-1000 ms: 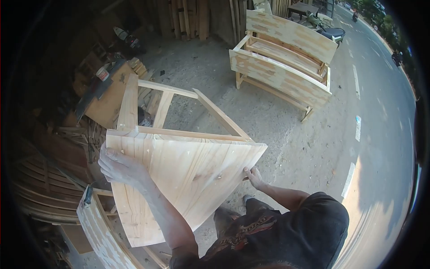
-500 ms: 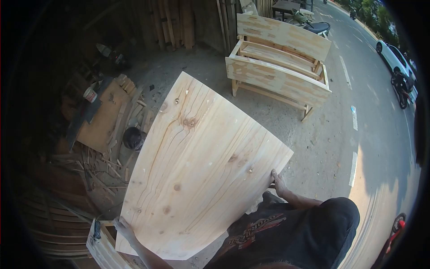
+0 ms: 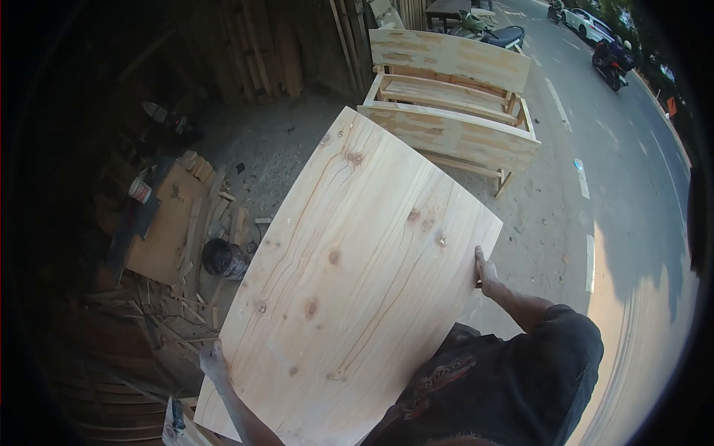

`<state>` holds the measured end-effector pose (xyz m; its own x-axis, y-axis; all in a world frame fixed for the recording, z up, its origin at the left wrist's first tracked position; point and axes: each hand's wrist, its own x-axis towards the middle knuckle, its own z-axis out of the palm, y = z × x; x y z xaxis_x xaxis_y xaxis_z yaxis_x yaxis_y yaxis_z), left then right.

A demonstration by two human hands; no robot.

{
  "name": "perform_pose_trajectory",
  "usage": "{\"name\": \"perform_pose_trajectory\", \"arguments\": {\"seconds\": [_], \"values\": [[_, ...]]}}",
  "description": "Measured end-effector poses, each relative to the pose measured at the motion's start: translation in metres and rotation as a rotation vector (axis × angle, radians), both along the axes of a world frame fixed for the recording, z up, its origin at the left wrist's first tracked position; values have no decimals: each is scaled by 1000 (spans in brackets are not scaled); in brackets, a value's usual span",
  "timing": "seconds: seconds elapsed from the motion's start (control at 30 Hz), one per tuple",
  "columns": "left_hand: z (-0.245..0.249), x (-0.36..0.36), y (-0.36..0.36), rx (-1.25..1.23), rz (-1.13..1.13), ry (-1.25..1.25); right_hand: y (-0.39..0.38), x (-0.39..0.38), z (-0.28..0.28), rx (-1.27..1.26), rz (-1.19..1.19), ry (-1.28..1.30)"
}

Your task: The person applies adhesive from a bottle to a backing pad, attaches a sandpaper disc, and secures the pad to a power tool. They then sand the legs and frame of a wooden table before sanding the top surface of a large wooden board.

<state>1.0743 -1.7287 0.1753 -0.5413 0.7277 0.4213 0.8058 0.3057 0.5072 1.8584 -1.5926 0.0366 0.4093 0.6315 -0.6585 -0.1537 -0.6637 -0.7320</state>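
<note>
Contact sits at two edges: the left grip (image 3: 214,364) is clamped on the lower left side of the panel (image 3: 349,275), and the right grip (image 3: 487,271) is clamped on its right side. What either holds underneath is hidden, as is whatever bears the weight below. The panel, broad and knotty, spans the gap between them, just in front of the shirt (image 3: 520,360). Both holds leave the far end free; if its weight lies that way, it could dip or twist loose.

Past its top corner stands the bench (image 3: 446,134). They overlap in view; I cannot tell whether they touch. A push forward could knock them together and dent the bare wood. By the lower left corner is a pale piece (image 3: 187,429), partly out of view, which a sideways turn could scrape. Left of the panel, a bucket (image 3: 225,259) and offcuts (image 3: 238,223) could trip a step, since the panel blocks sight of the ground (image 3: 535,201). Farther left, a tub (image 3: 140,190) stands by a board (image 3: 163,238). Rightward runs the road (image 3: 639,171), with a motorbike (image 3: 611,68) well apart.
</note>
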Motion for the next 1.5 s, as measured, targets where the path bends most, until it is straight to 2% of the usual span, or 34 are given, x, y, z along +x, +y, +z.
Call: {"name": "perform_pose_trajectory", "arguments": {"seconds": [0.07,0.17,0.33,0.4,0.5,0.63,0.83,0.93,1.13,1.2,1.27,1.33,1.47,1.5], "values": [[19,29,6,-250,124,-53,6,27,7,-19,-4,-28],[-8,49,13,-400,177,32,7,62,2,-69,17,-53],[-39,99,12,-515,239,3,3,84,-7,-206,22,-216],[-57,101,11,-713,318,-55,4,90,-9,-224,41,-232],[-78,111,-1,-667,286,-140,7,95,-11,-257,81,-277],[-96,115,-4,-721,301,-179,15,97,-24,-273,98,-267],[-103,111,9,-713,224,-275,12,102,-38,-298,86,-292],[-103,110,23,-782,240,-349,11,95,-33,-245,116,-206],[-150,91,67,-898,181,-246,33,95,-71,-254,72,-267],[-159,85,65,-944,168,-265,23,86,-67,-264,79,-262],[-165,79,88,-958,165,-291,45,82,-54,-240,94,-258],[-182,67,88,-936,134,-228,44,73,-48,-206,140,-202],[-199,58,95,-986,200,-214,49,60,-40,-231,149,-269],[-206,55,90,-855,119,-232,48,65,-46,-233,127,-290]]}}
